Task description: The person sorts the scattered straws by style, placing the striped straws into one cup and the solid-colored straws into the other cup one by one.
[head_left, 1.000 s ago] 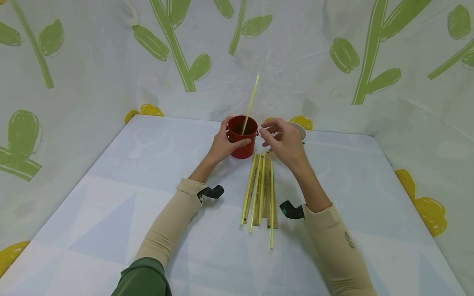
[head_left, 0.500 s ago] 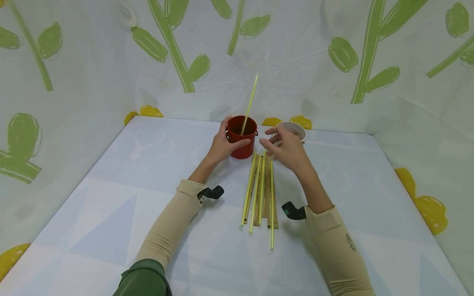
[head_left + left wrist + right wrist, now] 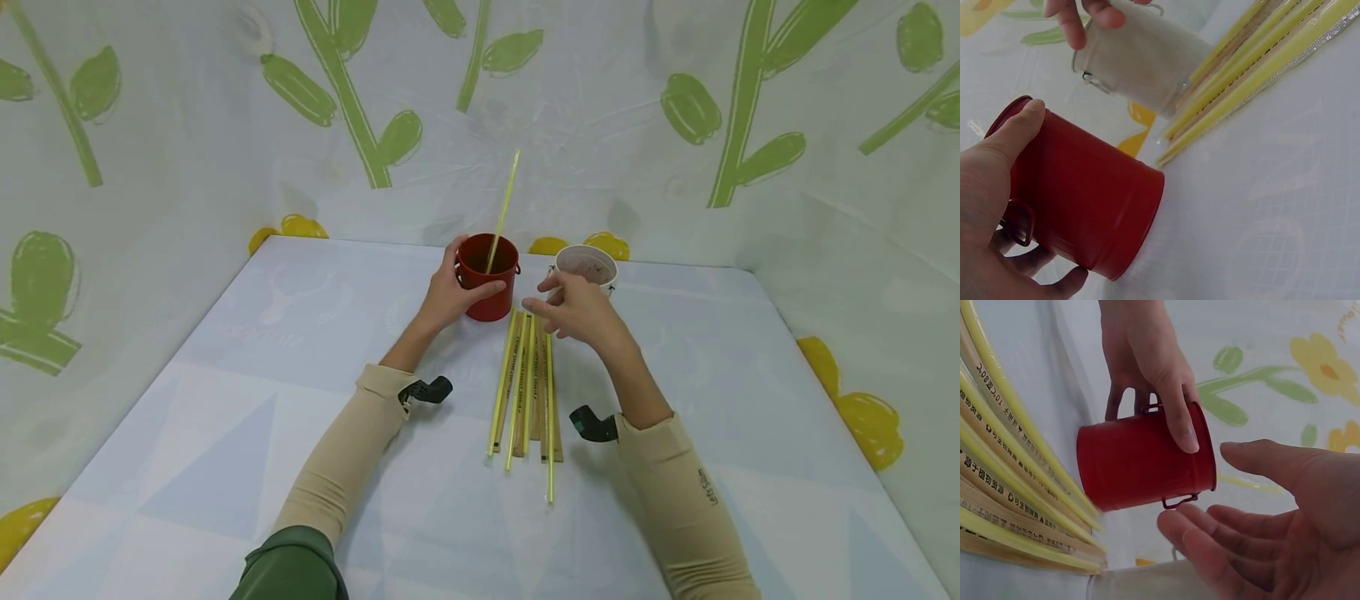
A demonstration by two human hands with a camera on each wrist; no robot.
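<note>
The left hand grips the red bucket on the bench, thumb over the rim, with one yellow straw leaning out of it. The right hand hovers with fingers relaxed and holding nothing, just above the top ends of the wrapped straws lying side by side, and just in front of the white cup. The tall straw looks likely to tip the light bucket if the grip loosens, and a careless reach could knock the white cup or scatter the bundle. The wrappers carry printed characters, too small to read with certainty.
</note>
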